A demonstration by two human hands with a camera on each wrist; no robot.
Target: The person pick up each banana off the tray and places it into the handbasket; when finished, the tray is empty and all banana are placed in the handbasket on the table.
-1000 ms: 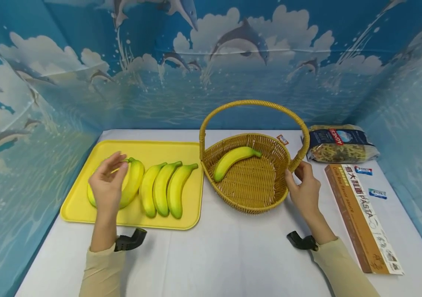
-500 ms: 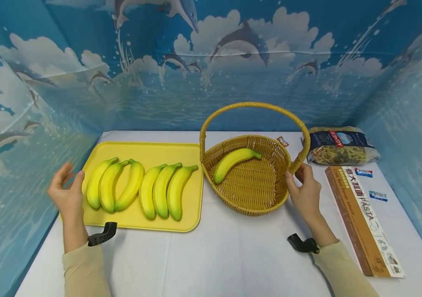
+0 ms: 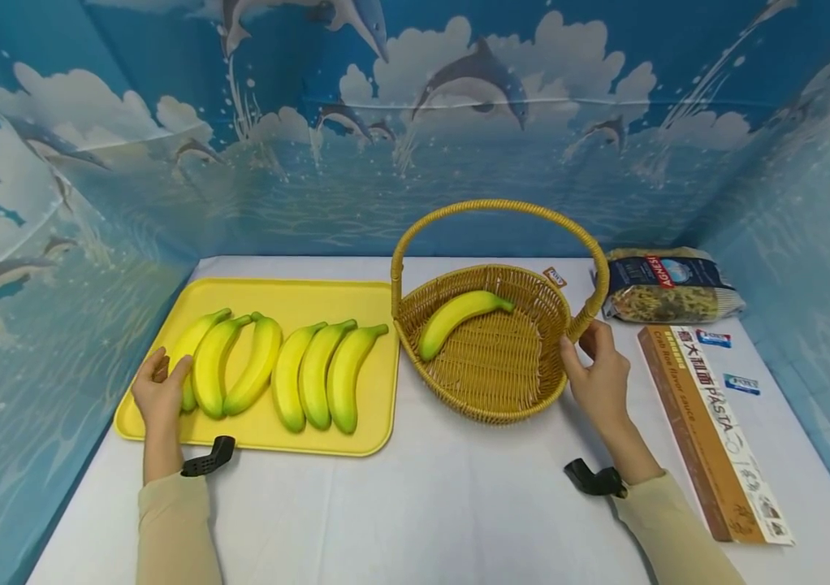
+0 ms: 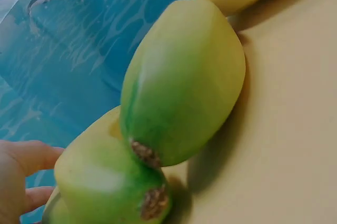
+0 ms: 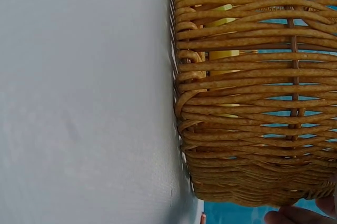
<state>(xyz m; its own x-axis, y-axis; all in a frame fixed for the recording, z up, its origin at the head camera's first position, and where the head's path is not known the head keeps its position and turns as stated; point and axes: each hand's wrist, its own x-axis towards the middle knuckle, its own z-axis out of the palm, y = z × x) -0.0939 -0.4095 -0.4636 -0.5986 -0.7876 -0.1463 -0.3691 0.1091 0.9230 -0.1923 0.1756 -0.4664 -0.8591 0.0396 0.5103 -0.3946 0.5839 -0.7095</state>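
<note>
My left hand [image 3: 159,392] is at the leftmost banana [image 3: 197,333] on the yellow tray [image 3: 298,296]. Its thumb lies over that banana and the other fingers are on the outer side; a firm hold does not show. In the left wrist view, fingertips [image 4: 37,155] meet the edge of a green-tipped banana [image 4: 105,182]. Several more bananas [image 3: 316,374] lie in a row on the tray. With thumb and fingers, my right hand [image 3: 598,370] grips the wicker basket [image 3: 488,410] at its right rim, near the handle's foot. One banana [image 3: 459,318] lies inside the basket.
Right of the basket are a pasta bag [image 3: 671,284], a long pasta box [image 3: 715,439] and small wrapped packets [image 3: 741,383]. Another small packet [image 3: 555,277] lies behind the basket. A dolphin-print cloth [image 3: 276,203] encloses the white table [image 3: 459,504] at the back and sides.
My left hand has swung from above the tray's bananas out past its left edge, then back right to the leftmost banana. The right hand and basket have stayed put.
</note>
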